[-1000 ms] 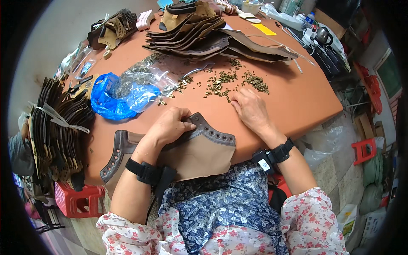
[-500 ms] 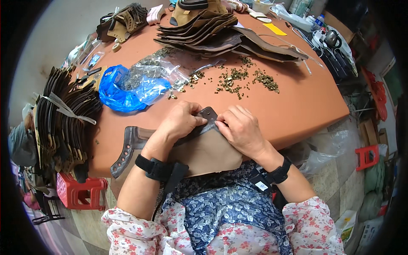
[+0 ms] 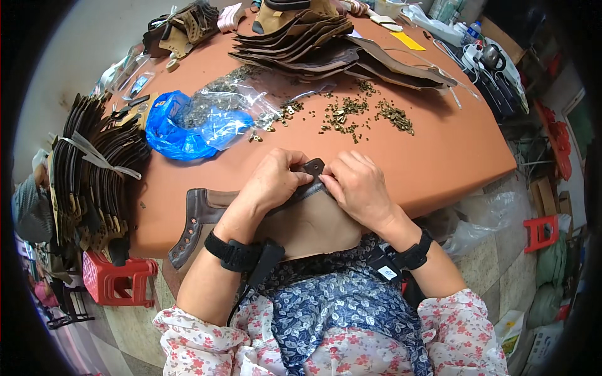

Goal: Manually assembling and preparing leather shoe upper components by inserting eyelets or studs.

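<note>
A brown leather shoe upper (image 3: pixel 307 229) lies over the table's near edge, its dark eyelet strip with punched holes showing at both ends. My left hand (image 3: pixel 274 180) pinches the strip near its right-hand end, fingers closed on it. Beside it, my right hand (image 3: pixel 360 188) has thumb and fingertips pressed together at the same end, closed on the upper's edge; whether a small part is between the fingertips cannot be seen. Beyond my hands, small brass-coloured metal pieces (image 3: pixel 343 113) lie loose in several heaps.
The orange-topped table (image 3: pixel 451 150) also bears a blue plastic bag (image 3: pixel 172 147) with a clear bag of metal pieces (image 3: pixel 210 106). A tied bundle of uppers (image 3: pixel 94 175) stands at the left, a stack of uppers (image 3: pixel 295 47) at the back. A red stool (image 3: pixel 119 279) is below left.
The upper and both hands have shifted very slightly to the right. My left wrist has turned a little, and both hands keep their grip on the upper.
</note>
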Available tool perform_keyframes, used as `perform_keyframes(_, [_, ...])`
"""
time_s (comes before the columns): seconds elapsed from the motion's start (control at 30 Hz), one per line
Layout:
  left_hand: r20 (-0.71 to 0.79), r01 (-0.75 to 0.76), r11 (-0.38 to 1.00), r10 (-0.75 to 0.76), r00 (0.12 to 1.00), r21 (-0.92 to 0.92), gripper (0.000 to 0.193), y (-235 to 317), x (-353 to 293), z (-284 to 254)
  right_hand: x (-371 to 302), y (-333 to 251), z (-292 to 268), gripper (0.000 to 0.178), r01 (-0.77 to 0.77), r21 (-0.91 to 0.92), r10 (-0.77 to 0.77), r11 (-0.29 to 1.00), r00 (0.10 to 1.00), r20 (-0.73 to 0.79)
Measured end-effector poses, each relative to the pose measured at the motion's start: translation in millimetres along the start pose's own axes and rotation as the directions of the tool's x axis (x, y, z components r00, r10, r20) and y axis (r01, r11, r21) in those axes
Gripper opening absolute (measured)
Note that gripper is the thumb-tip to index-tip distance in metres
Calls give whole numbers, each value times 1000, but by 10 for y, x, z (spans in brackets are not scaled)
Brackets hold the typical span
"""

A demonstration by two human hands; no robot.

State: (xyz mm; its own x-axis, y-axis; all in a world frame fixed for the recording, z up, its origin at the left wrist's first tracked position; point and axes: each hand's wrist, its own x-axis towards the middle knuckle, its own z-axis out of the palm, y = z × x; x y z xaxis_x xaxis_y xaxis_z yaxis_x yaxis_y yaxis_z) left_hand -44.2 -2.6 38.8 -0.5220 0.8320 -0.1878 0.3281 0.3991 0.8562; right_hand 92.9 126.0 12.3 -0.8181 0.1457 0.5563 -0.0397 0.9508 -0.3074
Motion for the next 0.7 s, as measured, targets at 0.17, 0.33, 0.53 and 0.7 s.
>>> perform_keyframes(0.17, [-19,-43,998,44,999,37,16,37,-36,6,52,-4,-50,17,-249,232,230,940,967,107])
perform_keyframes(0.33, [-8,-15,997,14,1000,-80,11,-9,-36,-6,38,-9,-1,16,-361,417,359,834,929,87])
perform_keyframes(0.53, [-27,-25,1000,25,999,19,9,83,-69,-8,31,24,-2,17,-385,429,356,817,922,151])
perform_keyframes(0.7, [22,46,993,-44,999,-105,9,93,-58,-13,17,24,-42,17,-372,467,343,802,927,150])
